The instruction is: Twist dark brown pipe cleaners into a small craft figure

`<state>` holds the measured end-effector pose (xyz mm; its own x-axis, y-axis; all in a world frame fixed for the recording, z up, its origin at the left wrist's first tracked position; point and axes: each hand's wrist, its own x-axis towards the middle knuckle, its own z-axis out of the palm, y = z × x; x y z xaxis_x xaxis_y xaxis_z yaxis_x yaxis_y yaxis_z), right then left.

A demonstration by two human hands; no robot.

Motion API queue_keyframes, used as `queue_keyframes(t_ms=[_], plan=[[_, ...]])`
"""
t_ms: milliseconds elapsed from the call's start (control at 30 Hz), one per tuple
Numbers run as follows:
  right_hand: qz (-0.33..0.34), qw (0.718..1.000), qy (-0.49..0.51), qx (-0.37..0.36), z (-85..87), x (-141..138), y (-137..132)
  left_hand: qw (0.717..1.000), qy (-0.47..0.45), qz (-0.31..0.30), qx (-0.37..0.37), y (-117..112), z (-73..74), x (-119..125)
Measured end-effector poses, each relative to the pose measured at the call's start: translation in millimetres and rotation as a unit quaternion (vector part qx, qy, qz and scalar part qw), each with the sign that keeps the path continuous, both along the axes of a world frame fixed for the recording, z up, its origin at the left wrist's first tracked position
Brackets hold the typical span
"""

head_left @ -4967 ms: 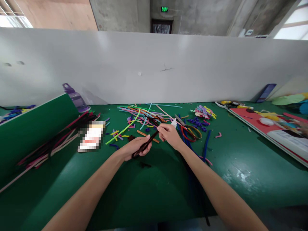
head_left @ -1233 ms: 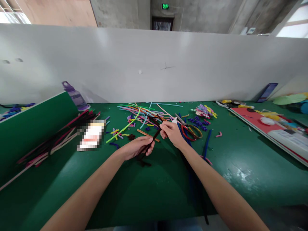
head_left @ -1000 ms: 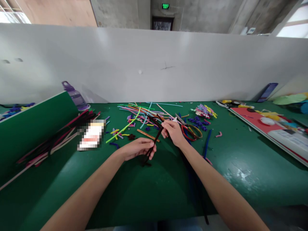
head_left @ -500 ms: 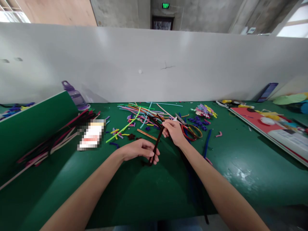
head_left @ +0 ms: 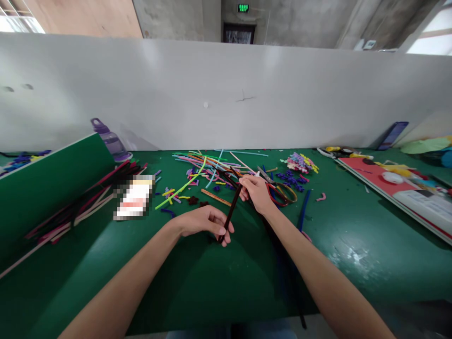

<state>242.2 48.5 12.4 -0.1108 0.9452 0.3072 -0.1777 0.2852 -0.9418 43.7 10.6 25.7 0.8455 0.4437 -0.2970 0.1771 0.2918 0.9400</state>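
A dark strip point(head_left: 232, 210) slants above the table point(head_left: 229, 287) — its upper part pinched by the right hand point(head_left: 255, 192), its lower end by the left hand point(head_left: 202, 220) — near the scissors point(head_left: 286, 193).

Table point(head_left: 226, 287): green, glossy top. On it, placed by scissors point(head_left: 274, 184), red and yellow handles:
Stem heap point(head_left: 219, 164), mixed colours: left.
Orange stick point(head_left: 215, 197): left, nearer front edge.
Brown flowers point(head_left: 192, 200): farther left.
Purple bottle point(head_left: 113, 145): far left, at back.
Purple pieces point(head_left: 291, 178): just beside, right.
Pastel heap point(head_left: 300, 163): right, farther back.
Blue stem point(head_left: 305, 210): right, nearer front edge.
Pink bit point(head_left: 321, 197): farther right.
Red-white stack point(head_left: 384, 188): far right.
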Motion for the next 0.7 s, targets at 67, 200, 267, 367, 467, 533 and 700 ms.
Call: queue_keyframes(t_ms=[67, 200, 267, 367, 467, 533, 700], plan=[[0.0, 1.0, -0.001, -0.001, 0.9, 0, -1, 1.0, -0.001, 0.0, -0.001, 0, -0.1, 0], [-0.002, 1.0, 0.0, -0.004, 1.8, 0, -1, 1.0, 0.004, -0.003, -0.007, 0, -0.6, 0], [-0.008, 1.0, 0.003, -0.005, 1.7, 1, 1, 1.0, 0.012, -0.015, -0.017, 0, -1.5, 0], [-0.02, 1.0, 0.011, -0.006, 1.5, 5, 4, 0.999, 0.021, -0.028, -0.03, -1, -3.2, 1], [-0.026, 0.999, 0.017, -0.006, 1.8, 8, 6, 0.999, 0.017, -0.016, -0.026, -1, -4.0, 2], [-0.028, 0.999, 0.022, -0.006, 2.2, 9, 6, 1.0, 0.011, -0.012, -0.021, -1, -3.9, 2], [-0.029, 0.999, 0.023, -0.006, 3.1, 10, 6, 1.0, -0.001, -0.009, -0.024, -1, -3.7, 2]])
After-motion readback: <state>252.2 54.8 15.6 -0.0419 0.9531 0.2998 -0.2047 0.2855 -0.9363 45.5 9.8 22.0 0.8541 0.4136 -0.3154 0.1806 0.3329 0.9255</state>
